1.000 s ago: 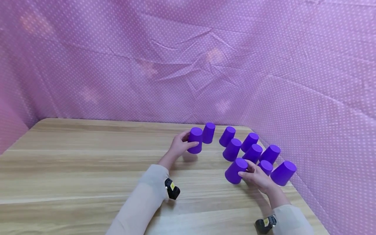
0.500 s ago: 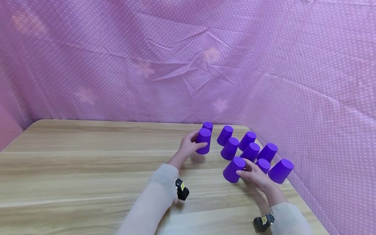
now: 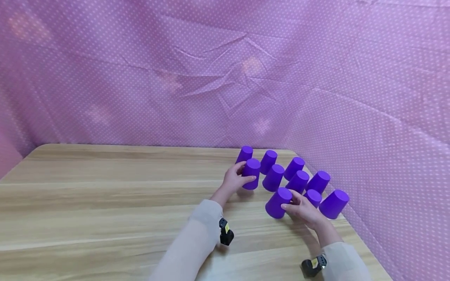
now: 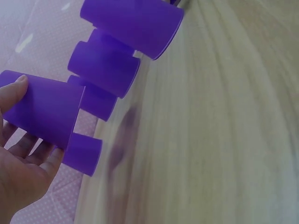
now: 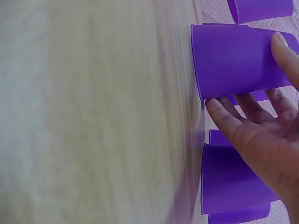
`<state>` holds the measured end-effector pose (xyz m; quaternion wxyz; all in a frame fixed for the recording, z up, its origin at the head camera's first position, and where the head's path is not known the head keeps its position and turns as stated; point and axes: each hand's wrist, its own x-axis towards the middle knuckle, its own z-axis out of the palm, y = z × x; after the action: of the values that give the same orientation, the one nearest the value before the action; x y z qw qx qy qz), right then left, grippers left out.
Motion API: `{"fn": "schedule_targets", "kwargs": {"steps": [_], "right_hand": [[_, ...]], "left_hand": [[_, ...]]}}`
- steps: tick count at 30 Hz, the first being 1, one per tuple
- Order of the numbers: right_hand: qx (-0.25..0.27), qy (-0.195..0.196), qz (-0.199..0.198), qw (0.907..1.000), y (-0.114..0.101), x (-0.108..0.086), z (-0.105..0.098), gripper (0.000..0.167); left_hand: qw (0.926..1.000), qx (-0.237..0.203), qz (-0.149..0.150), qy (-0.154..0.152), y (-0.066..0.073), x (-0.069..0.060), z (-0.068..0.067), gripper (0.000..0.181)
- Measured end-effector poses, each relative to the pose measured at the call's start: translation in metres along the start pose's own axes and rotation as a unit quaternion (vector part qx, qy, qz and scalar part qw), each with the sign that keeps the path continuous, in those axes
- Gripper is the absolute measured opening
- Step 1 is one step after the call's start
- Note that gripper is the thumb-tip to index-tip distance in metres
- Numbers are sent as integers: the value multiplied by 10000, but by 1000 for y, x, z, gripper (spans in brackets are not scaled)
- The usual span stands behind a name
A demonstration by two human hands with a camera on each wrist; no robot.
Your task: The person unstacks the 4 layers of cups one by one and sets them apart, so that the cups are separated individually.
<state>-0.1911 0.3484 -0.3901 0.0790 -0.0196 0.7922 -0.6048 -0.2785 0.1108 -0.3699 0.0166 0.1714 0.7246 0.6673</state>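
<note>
In the head view my left hand (image 3: pixel 233 180) grips an upside-down purple cup (image 3: pixel 251 176) by its sides. A gap and a shadow in the left wrist view show that cup (image 4: pixel 44 109) raised off the table. My right hand (image 3: pixel 305 211) curls thumb and fingers round another inverted cup (image 3: pixel 277 205), the nearest one in the group. In the right wrist view this cup (image 5: pixel 238 60) has its rim at the tabletop. Just right of the left hand's cup stands a further purple cup (image 3: pixel 273 178). Behind it is the far-left cup (image 3: pixel 244 154), partly hidden.
More inverted purple cups, such as the back one (image 3: pixel 293 169) and the rightmost one (image 3: pixel 334 204), stand in slanting rows toward the right edge of the wooden table (image 3: pixel 123 195). Pink dotted cloth (image 3: pixel 211 97) hangs behind and on both sides.
My left hand has carried its cup to the right, from beside the far-left cup to a place in front of it, close to the group. The right hand keeps its hold with little movement.
</note>
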Motion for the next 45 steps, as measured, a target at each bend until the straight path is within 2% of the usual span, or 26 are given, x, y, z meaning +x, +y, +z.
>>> {"fn": "schedule_targets", "kwargs": {"steps": [2,6,15,19,20,22,26,27,28,35,45], "right_hand": [[-39,18,10,10000,-1,0,-1,63],[-53,63,-7,10000,-3,-1,-1,62],[-67,27,-43,10000,-4,-2,1,59],[-164,123,29,9998,-5,-2,1,61],[-178,159,51,9997,-5,-3,1,61],[-210,150,44,9997,-4,-3,1,62],[-187,147,90,9997,-4,-2,0,63],[-168,145,115,9997,-4,-2,0,63],[-143,164,142,9997,-4,-2,0,63],[-172,192,164,9995,-6,-2,1,61],[-138,219,189,9995,-8,-4,2,62]], "left_hand": [[10000,10,18,14,-7,3,5,59],[10000,3,-3,-5,-12,2,9,59],[9999,74,-105,-58,-22,-8,14,58],[10000,51,33,-61,-27,-10,15,58],[9998,38,204,-77,-36,-7,16,59],[9996,47,237,-118,-39,-6,16,59],[9999,69,93,-89,-41,-5,19,61],[9999,84,-112,-70,-33,-8,19,60],[9998,91,-185,-52,-32,-9,20,61],[9995,228,-223,-16,-33,-8,21,61],[9984,383,-307,274,-36,-5,20,60]]}}
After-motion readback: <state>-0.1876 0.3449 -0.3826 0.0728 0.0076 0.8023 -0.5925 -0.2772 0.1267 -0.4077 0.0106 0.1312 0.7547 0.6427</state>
